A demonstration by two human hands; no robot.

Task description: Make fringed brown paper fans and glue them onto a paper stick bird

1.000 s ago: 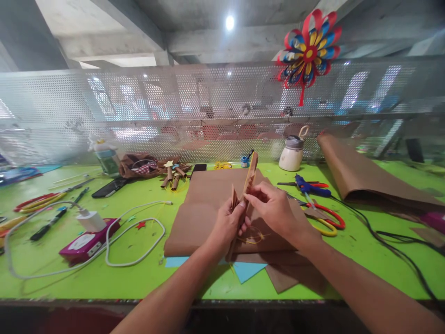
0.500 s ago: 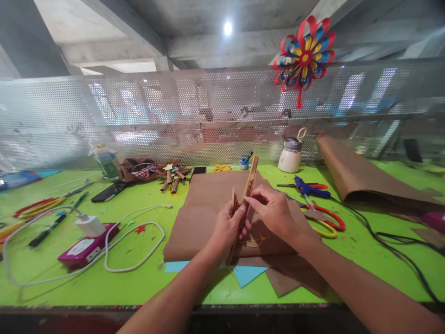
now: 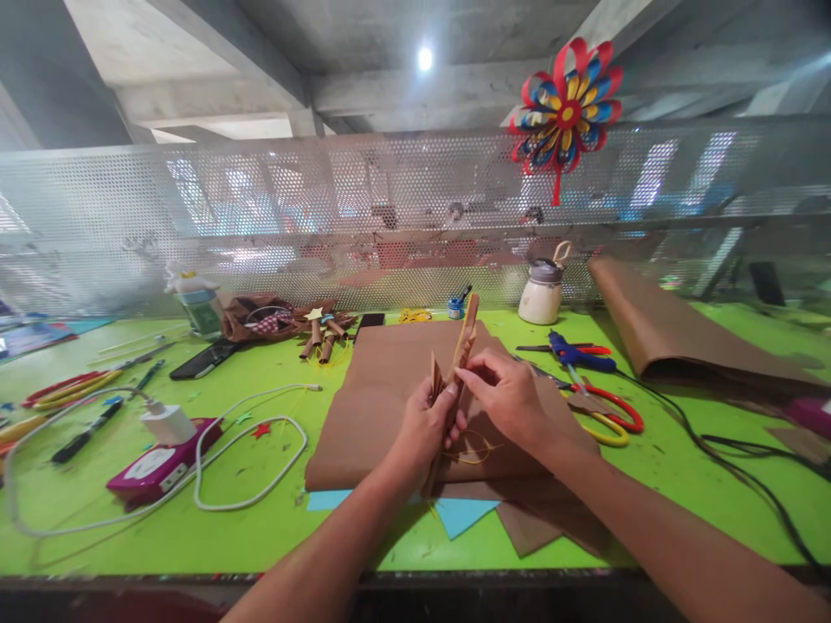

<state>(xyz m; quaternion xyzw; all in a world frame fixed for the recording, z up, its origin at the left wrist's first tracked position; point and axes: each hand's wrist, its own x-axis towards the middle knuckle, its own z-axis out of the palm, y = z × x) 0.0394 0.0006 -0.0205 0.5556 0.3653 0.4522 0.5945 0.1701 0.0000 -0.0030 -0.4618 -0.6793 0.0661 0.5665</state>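
My left hand (image 3: pixel 433 415) is closed around a narrow folded piece of brown paper (image 3: pixel 466 337), which stands tilted upright with its upper end free. My right hand (image 3: pixel 503 389) pinches at the strip's right edge, thumb and forefinger pressed together; whether the fingertips hold paper or thread is too small to tell. Loops of thin yellow string (image 3: pixel 477 452) hang just below the hands. Beneath them lies a large sheet of brown paper (image 3: pixel 383 407), with a light blue sheet (image 3: pixel 462 512) poking out under its near edge.
Right of the sheet lie scissors (image 3: pixel 627 411) and a blue glue gun (image 3: pixel 577 350) with a black cord. A pale bottle (image 3: pixel 542 294) stands behind. On the left are a purple power strip (image 3: pixel 162 467), a white cable (image 3: pixel 253 504) and a phone (image 3: pixel 204 359). A perforated metal screen (image 3: pixel 292 216) borders the table.
Both hands stay at the brown paper strip with almost the same grip. The whole scene has shifted slightly downward in view, as the camera tilted a little.
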